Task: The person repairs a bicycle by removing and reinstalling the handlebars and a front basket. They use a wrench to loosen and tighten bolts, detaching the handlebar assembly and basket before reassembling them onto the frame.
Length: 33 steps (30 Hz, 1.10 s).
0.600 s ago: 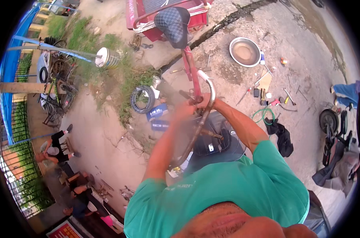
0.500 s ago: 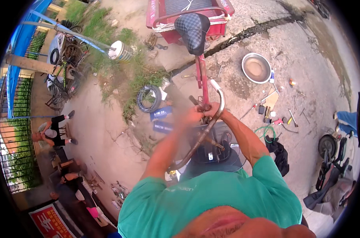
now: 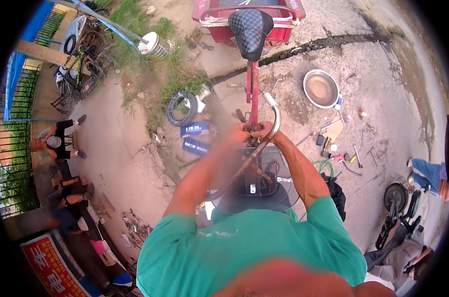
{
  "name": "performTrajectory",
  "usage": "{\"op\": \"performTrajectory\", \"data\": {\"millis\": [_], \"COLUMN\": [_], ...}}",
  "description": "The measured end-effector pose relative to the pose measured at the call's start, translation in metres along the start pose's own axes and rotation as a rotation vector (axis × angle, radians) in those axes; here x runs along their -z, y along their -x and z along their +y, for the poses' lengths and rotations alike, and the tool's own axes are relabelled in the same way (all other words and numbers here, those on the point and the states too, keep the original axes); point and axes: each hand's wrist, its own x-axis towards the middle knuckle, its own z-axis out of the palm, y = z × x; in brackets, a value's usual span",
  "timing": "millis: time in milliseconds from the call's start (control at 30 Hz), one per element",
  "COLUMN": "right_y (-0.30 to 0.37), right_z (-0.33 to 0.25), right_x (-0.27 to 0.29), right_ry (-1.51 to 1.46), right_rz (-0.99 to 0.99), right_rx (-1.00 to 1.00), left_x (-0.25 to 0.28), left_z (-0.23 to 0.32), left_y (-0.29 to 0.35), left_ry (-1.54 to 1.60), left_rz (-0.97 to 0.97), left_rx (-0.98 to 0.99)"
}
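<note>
Hands meet at the front end of a red bicycle frame [image 3: 252, 99], as I view it from afar through the head camera. Left hand [image 3: 241, 132]: forearm angled up and inward, fingers bent, slightly blurred. Right hand [image 3: 264, 130]: forearm slanting inward from the other side, wrist passing behind the curved handlebar [image 3: 276, 119], fingers curled toward the left hand's. Both sit close together at the frame's head, just below the red tube; I can't tell whether either grasps a small part or only touches there. Elbows wide, bent, sleeves green cloth.

Handlebar: bent metal tube, worn brown along its lower run, duller silver at the upper curve, pale grip [image 3: 269, 99] on the end. Frame: red painted metal, slim, straight. Saddle [image 3: 250, 34]: checkered dark grey, smooth black nose, at the frame's far end. Beyond it, a red cart [image 3: 223, 34], metal rail, white rope.

Right side, on rough concrete: round shiny metal basin [image 3: 305, 90], yellow-handled tool [image 3: 352, 159], crumpled black cloth [image 3: 337, 195]. Left side: black ring-shaped tire [image 3: 170, 111], flat blue cardboard [image 3: 194, 129], near grass.
</note>
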Motion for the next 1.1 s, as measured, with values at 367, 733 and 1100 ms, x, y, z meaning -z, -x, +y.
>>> {"op": "performTrajectory", "data": {"millis": [367,733,1100], "right_y": [0.019,0.008,0.029], "right_z": [-0.017,0.005,-0.016], "right_x": [0.016,0.032,0.037], "right_ry": [0.308,0.374,0.711], "right_rz": [0.039,-0.089,0.268], "right_rx": [-0.145,-0.222,-0.070], "left_x": [0.017,0.022,-0.032], "left_z": [0.018,0.042,0.059], "left_y": [0.032,0.060,0.168], "left_ry": [-0.242,-0.297,-0.319], "left_rz": [0.026,-0.003,0.114], "left_rx": [0.061,-0.057,-0.096]}}
